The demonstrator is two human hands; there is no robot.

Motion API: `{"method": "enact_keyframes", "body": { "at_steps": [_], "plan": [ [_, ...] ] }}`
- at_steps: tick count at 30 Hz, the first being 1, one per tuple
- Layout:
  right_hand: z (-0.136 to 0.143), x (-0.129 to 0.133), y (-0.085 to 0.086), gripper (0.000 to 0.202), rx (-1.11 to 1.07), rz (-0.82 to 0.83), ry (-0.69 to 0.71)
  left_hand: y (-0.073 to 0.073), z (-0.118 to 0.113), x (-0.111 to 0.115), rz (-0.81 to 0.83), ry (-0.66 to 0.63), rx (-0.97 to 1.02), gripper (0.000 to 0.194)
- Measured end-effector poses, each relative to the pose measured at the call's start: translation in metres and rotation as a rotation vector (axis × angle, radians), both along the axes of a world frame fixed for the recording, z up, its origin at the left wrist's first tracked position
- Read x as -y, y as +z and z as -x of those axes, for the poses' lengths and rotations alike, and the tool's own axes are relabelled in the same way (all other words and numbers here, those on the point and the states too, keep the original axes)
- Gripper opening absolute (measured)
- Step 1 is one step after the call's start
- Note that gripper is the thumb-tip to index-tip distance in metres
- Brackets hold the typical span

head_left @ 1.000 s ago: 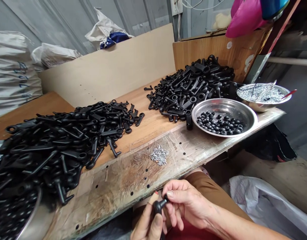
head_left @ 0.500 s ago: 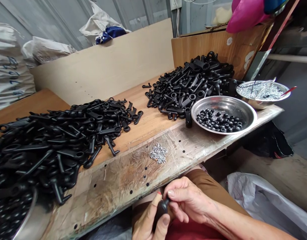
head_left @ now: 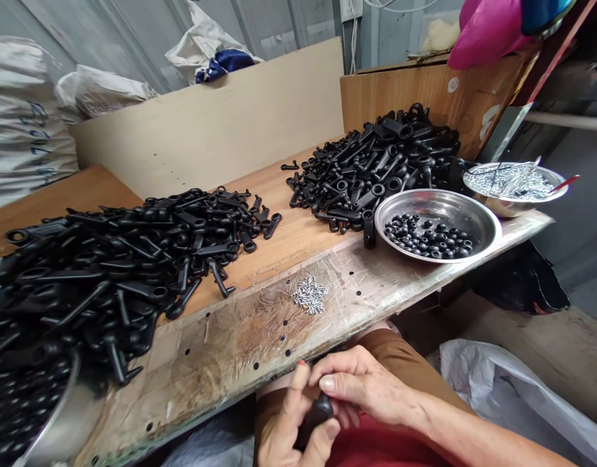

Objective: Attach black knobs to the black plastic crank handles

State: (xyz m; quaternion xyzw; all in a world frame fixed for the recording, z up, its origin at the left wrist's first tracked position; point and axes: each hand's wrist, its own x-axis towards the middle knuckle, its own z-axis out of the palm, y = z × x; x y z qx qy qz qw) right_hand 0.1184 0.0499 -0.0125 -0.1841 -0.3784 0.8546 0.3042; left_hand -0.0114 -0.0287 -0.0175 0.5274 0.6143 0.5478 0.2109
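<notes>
Over the lap, below the bench edge, my left hand (head_left: 295, 425) holds a black plastic part (head_left: 319, 415) between its thumb and fingers. My right hand (head_left: 359, 383) pinches at the upper end of that same part, its thumb and index finger pressed together there; anything smaller between them is hidden. On the bench in front lies a small heap of silver pins (head_left: 310, 295). Black crank-shaped handles form a large left pile (head_left: 133, 259) and another pile (head_left: 371, 168) at the back right. A steel bowl (head_left: 487, 243) holds black balls (head_left: 429, 237).
A second steel bowl (head_left: 507, 207) with silver pins stands at the far right. At the lower left, a metal basin (head_left: 77, 415) holds black balls. The bench's front edge (head_left: 220, 392) runs just beyond my hands. A white sack (head_left: 497, 383) lies at the lower right.
The view has shifted slightly. My left hand and the black part have tilted a little to the right, and my right fingers have curled closer over its end.
</notes>
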Motion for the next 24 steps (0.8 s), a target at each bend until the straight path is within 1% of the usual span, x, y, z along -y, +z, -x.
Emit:
{"method": "enact_keyframes", "body": {
  "at_steps": [2,4,7,9,11,13,15,17,20,22,24],
  "plan": [
    [0.0,-0.001,0.0,0.046,-0.007,-0.027,0.058,0.001,0.002,0.001,0.03,0.122,-0.193,0.063],
    [-0.002,0.001,0.003,0.051,-0.029,-0.039,0.085,0.0,0.001,0.001,-0.028,0.177,-0.336,0.065],
    [-0.006,0.004,0.008,0.057,0.034,-0.087,0.07,-0.003,-0.001,-0.001,-0.19,0.116,-0.483,0.061],
    [-0.009,0.005,0.012,0.058,0.169,-0.221,0.045,-0.005,-0.002,-0.002,-0.261,0.081,-0.545,0.059],
    [-0.012,0.006,0.013,0.057,0.342,-0.429,0.011,-0.004,-0.003,-0.002,-0.296,0.047,-0.551,0.057],
    [-0.014,0.008,0.009,0.056,0.489,-0.624,-0.023,-0.003,-0.003,-0.001,-0.293,0.001,-0.539,0.057],
    [-0.016,0.01,0.001,0.055,0.589,-0.758,-0.038,-0.002,-0.003,0.001,-0.265,-0.04,-0.535,0.056],
    [-0.016,0.013,-0.009,0.049,0.658,-0.86,-0.061,-0.001,-0.003,0.003,-0.227,-0.069,-0.53,0.055],
    [-0.014,0.018,-0.017,0.043,0.663,-1.01,-0.153,0.0,-0.002,0.005,-0.166,-0.135,-0.509,0.056],
    [-0.011,0.017,-0.018,0.046,0.592,-1.123,-0.266,-0.001,-0.003,0.007,-0.145,-0.176,-0.482,0.057],
    [-0.009,0.015,-0.016,0.049,0.534,-1.213,-0.383,-0.003,-0.005,0.01,-0.13,-0.184,-0.431,0.055]
  ]
}}
